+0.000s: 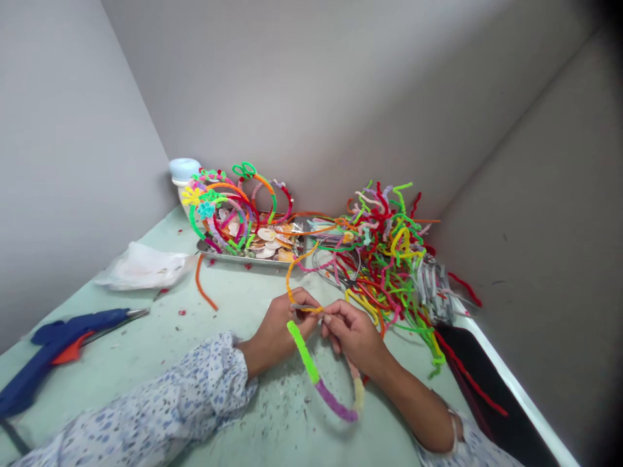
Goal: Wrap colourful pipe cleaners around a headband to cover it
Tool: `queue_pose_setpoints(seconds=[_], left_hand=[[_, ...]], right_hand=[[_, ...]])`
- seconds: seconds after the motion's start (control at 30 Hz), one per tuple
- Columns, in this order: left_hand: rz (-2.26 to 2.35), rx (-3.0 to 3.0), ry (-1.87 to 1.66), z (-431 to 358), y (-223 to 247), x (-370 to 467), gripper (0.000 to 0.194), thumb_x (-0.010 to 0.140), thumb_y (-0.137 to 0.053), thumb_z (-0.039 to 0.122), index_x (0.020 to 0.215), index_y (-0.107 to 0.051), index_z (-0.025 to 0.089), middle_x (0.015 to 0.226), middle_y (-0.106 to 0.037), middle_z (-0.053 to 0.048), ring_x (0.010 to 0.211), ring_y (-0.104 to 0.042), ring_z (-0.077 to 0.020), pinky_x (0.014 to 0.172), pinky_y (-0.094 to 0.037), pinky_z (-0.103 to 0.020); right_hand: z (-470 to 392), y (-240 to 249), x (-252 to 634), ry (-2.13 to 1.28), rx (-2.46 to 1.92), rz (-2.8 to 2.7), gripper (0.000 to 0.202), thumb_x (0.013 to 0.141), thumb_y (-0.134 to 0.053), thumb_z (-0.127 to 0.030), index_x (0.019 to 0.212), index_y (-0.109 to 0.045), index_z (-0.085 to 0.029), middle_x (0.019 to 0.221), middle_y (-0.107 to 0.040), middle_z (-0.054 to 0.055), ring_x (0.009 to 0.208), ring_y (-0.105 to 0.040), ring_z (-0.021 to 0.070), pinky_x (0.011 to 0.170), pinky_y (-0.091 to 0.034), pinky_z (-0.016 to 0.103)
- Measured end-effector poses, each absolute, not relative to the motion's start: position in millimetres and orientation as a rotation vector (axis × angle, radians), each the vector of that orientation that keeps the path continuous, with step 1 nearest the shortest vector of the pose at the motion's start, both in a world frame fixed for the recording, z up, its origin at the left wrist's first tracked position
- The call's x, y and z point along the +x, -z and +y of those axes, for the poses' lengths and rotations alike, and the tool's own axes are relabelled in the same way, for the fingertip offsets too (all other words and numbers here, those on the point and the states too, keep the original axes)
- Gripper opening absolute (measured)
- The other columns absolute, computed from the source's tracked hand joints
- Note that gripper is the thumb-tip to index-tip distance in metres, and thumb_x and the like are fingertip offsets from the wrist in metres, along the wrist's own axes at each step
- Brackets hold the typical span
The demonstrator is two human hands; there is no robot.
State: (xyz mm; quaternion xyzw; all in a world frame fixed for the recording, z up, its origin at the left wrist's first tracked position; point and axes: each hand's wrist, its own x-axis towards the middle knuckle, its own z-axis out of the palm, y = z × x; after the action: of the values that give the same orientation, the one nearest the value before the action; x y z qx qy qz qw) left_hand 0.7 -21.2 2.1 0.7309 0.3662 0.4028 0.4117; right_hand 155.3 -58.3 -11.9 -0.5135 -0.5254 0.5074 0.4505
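Note:
A hoop-shaped headband (335, 401), wrapped in fuzzy green, purple, cream and pink sections, hangs curved below my hands. My left hand (285, 324) is closed with its fingertips around a thin grey stretch of it, beside the green end. An orange pipe cleaner (291, 275) lies across that stretch, and its loose tail curves up past my left fingers. Close by, my right hand (354, 334) pinches the headband where the orange piece ends. The fingers partly hide how band and pipe cleaner meet at the grip.
A metal tray (243, 261) holds pale discs and finished colourful hoops (228, 214). A heap of pipe cleaners (389, 259) spreads to the right, near pliers (353, 283). At left lie a blue glue gun (78, 331) and a plastic bag (143, 267); a white bottle (185, 172) stands behind.

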Motion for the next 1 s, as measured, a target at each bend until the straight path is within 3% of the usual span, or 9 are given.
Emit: queue_pose_setpoints(seconds=[0.27, 0.6, 0.83, 1.0], left_hand=[[0.924, 1.627, -0.984, -22.5, -0.7, 4.8, 0.009, 0.074, -0.057, 0.023, 0.078, -0.055, 0.015, 0.065, -0.054, 0.002, 0.058, -0.048, -0.0088, 0.054, -0.037, -0.019], [0.872, 1.554, -0.960, -19.8, 2.8, 2.4, 0.014, 0.068, -0.062, 0.022, 0.068, -0.051, 0.014, 0.058, -0.052, 0.003, 0.055, -0.047, -0.0083, 0.050, -0.035, -0.018], [0.863, 1.597, -0.950, -22.3, 0.7, 2.4, 0.013, 0.069, -0.061, 0.022, 0.068, -0.051, 0.014, 0.058, -0.049, 0.004, 0.054, -0.045, -0.0077, 0.049, -0.034, -0.018], [0.861, 1.647, -0.970, -26.4, -8.6, 3.8, 0.015, 0.073, -0.058, 0.021, 0.087, -0.053, 0.015, 0.069, -0.054, 0.001, 0.063, -0.050, -0.0098, 0.057, -0.040, -0.020]], right_hand=[[-58.7, 10.2, 156.4, -1.227, -1.263, -1.346, 0.015, 0.081, -0.049, -0.032, 0.082, -0.054, -0.019, 0.063, -0.057, -0.003, 0.040, -0.041, 0.0058, 0.039, -0.033, 0.018], [-62.9, 11.7, 154.8, -1.058, -1.364, -1.475, 0.014, 0.080, -0.052, -0.034, 0.082, -0.058, -0.021, 0.064, -0.059, -0.001, 0.047, -0.047, 0.0099, 0.043, -0.034, 0.021], [-65.7, 6.5, 154.4, -0.944, -1.422, -1.553, 0.015, 0.082, -0.050, -0.032, 0.077, -0.057, -0.021, 0.057, -0.053, -0.002, 0.047, -0.044, 0.0100, 0.043, -0.032, 0.021], [-60.1, 6.7, 158.5, -0.947, -1.389, -1.457, 0.015, 0.081, -0.052, -0.034, 0.075, -0.055, -0.021, 0.056, -0.053, -0.003, 0.044, -0.044, 0.0100, 0.042, -0.034, 0.021]])
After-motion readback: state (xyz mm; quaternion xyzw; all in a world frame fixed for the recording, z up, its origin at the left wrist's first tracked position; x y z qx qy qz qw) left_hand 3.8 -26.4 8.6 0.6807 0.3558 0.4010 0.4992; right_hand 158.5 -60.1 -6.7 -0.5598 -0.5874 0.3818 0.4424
